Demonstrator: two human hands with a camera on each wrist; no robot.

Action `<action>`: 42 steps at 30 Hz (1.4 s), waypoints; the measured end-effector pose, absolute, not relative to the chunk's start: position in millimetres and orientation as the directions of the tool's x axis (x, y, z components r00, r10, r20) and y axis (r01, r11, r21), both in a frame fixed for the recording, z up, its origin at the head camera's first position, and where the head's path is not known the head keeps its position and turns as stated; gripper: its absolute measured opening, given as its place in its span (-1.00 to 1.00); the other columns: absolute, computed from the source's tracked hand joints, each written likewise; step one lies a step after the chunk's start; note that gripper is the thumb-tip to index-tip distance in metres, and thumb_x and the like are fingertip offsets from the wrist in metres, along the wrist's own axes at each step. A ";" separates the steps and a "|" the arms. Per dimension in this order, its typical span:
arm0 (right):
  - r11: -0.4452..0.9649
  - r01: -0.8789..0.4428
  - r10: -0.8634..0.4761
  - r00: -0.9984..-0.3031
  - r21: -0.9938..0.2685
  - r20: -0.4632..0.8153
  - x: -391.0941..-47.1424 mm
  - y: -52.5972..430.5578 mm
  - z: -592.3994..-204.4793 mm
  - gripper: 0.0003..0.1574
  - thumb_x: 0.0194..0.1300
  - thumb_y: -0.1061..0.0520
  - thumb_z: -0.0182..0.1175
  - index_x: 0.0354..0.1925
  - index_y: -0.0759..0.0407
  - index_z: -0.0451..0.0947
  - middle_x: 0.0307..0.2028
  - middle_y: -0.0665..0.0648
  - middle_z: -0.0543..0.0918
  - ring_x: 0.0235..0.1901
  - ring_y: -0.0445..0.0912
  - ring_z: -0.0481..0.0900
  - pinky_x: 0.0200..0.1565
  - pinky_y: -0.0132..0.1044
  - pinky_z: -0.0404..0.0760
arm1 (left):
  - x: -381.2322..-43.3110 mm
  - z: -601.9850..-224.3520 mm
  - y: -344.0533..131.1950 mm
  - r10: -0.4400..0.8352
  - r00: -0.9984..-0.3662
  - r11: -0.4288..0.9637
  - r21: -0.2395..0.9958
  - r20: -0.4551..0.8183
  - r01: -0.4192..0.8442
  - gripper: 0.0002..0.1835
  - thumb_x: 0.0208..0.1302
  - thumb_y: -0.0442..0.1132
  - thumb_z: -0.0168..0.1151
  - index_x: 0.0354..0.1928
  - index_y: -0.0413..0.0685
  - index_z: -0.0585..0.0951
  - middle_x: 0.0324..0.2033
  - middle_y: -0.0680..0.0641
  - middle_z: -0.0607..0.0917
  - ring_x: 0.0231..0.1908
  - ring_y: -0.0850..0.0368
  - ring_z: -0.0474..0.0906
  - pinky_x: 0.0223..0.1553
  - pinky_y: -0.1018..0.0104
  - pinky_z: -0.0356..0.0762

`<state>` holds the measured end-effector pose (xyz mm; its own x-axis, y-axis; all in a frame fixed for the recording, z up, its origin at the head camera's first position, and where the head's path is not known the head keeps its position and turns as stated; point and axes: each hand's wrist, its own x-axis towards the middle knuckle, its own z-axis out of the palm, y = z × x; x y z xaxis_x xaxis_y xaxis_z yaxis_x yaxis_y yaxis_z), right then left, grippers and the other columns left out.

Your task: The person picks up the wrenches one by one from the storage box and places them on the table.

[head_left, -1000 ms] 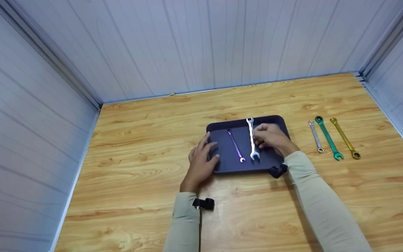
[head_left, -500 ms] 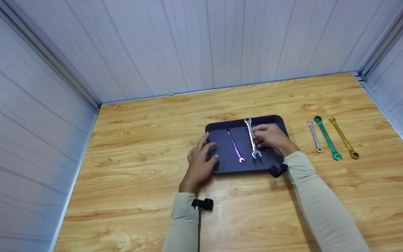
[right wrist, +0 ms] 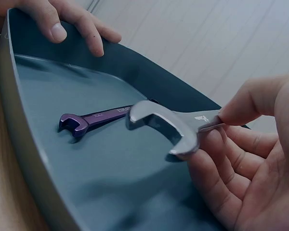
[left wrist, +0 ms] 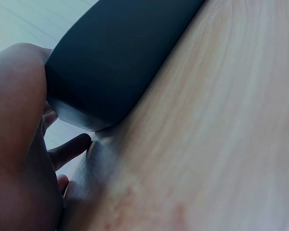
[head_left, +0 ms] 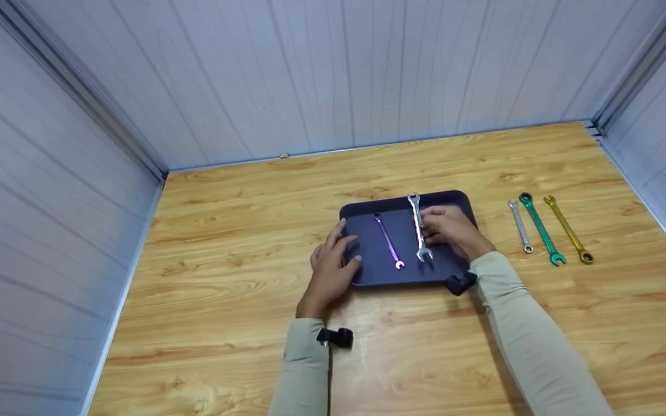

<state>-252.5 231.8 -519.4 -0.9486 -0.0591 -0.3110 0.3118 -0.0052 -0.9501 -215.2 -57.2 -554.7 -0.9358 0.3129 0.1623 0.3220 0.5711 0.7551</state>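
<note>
My right hand (head_left: 451, 228) pinches a silver double open-end wrench (head_left: 416, 222) by its shank, over the right half of a dark shallow tray (head_left: 405, 279). In the right wrist view the near jaw of this wrench (right wrist: 166, 126) is raised above the tray floor, casting a shadow. A purple combination wrench (head_left: 389, 240) lies in the tray, left of the silver one. Across the tray's left rim rests my left hand (head_left: 331, 268), fingers spread and fairly straight, some reaching inside. From the left wrist, the palm shows against the outer tray wall (left wrist: 111, 62).
On the wooden table (head_left: 223, 260) right of the tray lie a small silver combination wrench (head_left: 520, 226), a green ratcheting wrench (head_left: 542, 228) and a gold ratcheting wrench (head_left: 569, 229). Pale panel walls (head_left: 310, 75) stand at the back and both sides.
The silver open-end wrench has shifted and turned slightly in my right hand, staying above the tray. My left hand and the other wrenches keep their places.
</note>
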 end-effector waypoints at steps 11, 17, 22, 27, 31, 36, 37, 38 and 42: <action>-0.038 0.307 -0.043 -0.951 -0.951 -0.305 -252.0 232.3 -517.9 -0.69 0.27 0.36 0.10 -0.02 0.48 0.50 -0.47 0.07 0.57 -0.52 -0.16 0.54 -0.45 -0.35 0.62 | -214.4 -554.3 -57.2 0.313 -0.936 0.566 0.759 0.162 0.321 -0.53 0.37 -0.13 0.20 0.30 0.02 0.53 0.55 0.17 0.05 0.49 0.14 0.05 0.41 -0.15 -0.26; -0.060 0.293 -0.035 -0.956 -0.954 -0.291 -250.3 233.1 -516.4 -0.70 0.31 0.35 0.10 -0.01 0.47 0.50 -0.45 0.08 0.57 -0.50 -0.15 0.53 -0.43 -0.33 0.61 | -215.1 -553.8 -56.7 0.311 -0.937 0.573 0.755 0.158 0.318 -0.53 0.37 -0.12 0.19 0.30 0.02 0.53 0.55 0.17 0.05 0.48 0.13 0.08 0.41 -0.14 -0.26; -0.070 0.290 -0.048 -0.957 -0.954 -0.287 -250.2 232.5 -516.5 -0.68 0.29 0.36 0.10 0.00 0.50 0.48 -0.47 0.07 0.55 -0.52 -0.16 0.51 -0.45 -0.34 0.59 | -215.3 -553.8 -56.3 0.310 -0.940 0.580 0.754 0.144 0.307 -0.53 0.39 -0.11 0.18 0.31 0.04 0.53 0.55 0.17 0.05 0.48 0.13 0.08 0.40 -0.15 -0.26; -0.069 0.296 -0.042 -0.955 -0.953 -0.294 -250.2 231.9 -516.8 -0.67 0.31 0.35 0.10 0.01 0.52 0.47 -0.49 0.05 0.53 -0.53 -0.17 0.48 -0.48 -0.36 0.57 | -214.5 -553.2 -56.2 0.306 -0.942 0.588 0.750 0.140 0.302 -0.53 0.39 -0.11 0.18 0.32 0.05 0.52 0.55 0.16 0.05 0.48 0.14 0.06 0.41 -0.16 -0.27; -0.067 0.288 -0.040 -0.957 -0.955 -0.286 -250.7 231.9 -517.2 -0.66 0.33 0.33 0.11 0.02 0.53 0.47 -0.48 0.05 0.52 -0.53 -0.17 0.47 -0.49 -0.37 0.56 | -214.2 -552.6 -56.8 0.308 -0.940 0.581 0.755 0.144 0.306 -0.53 0.39 -0.12 0.18 0.31 0.03 0.52 0.55 0.15 0.05 0.49 0.12 0.05 0.41 -0.16 -0.27; -0.056 0.275 -0.053 -0.961 -0.960 -0.273 -250.3 232.4 -517.6 -0.62 0.35 0.32 0.10 0.06 0.58 0.44 -0.46 0.06 0.52 -0.51 -0.17 0.47 -0.48 -0.36 0.55 | -214.3 -552.9 -57.4 0.311 -0.939 0.578 0.755 0.147 0.310 -0.53 0.38 -0.12 0.18 0.31 0.01 0.52 0.55 0.14 0.06 0.49 0.11 0.05 0.40 -0.15 -0.27; -0.056 0.275 -0.052 -0.961 -0.960 -0.272 -250.1 232.6 -517.7 -0.63 0.35 0.32 0.10 0.05 0.57 0.44 -0.46 0.06 0.52 -0.51 -0.17 0.47 -0.48 -0.36 0.55 | -214.2 -552.8 -57.4 0.311 -0.939 0.580 0.753 0.146 0.309 -0.53 0.38 -0.11 0.18 0.31 0.01 0.52 0.55 0.14 0.06 0.49 0.11 0.05 0.40 -0.15 -0.27; -0.058 0.275 -0.052 -0.961 -0.960 -0.272 -250.1 232.7 -517.8 -0.63 0.35 0.32 0.10 0.04 0.57 0.45 -0.46 0.06 0.52 -0.51 -0.17 0.47 -0.48 -0.36 0.54 | -214.1 -552.9 -57.4 0.312 -0.939 0.582 0.752 0.145 0.309 -0.52 0.38 -0.11 0.18 0.31 0.01 0.52 0.56 0.14 0.05 0.49 0.11 0.05 0.40 -0.15 -0.27; -0.059 0.276 -0.045 -0.961 -0.959 -0.273 -249.8 234.1 -517.7 -0.69 0.34 0.32 0.11 0.00 0.52 0.47 -0.47 0.05 0.51 -0.52 -0.17 0.45 -0.49 -0.37 0.52 | -214.2 -552.4 -56.7 0.312 -0.940 0.584 0.752 0.141 0.307 -0.52 0.38 -0.11 0.18 0.31 0.02 0.52 0.55 0.15 0.05 0.49 0.12 0.05 0.41 -0.14 -0.27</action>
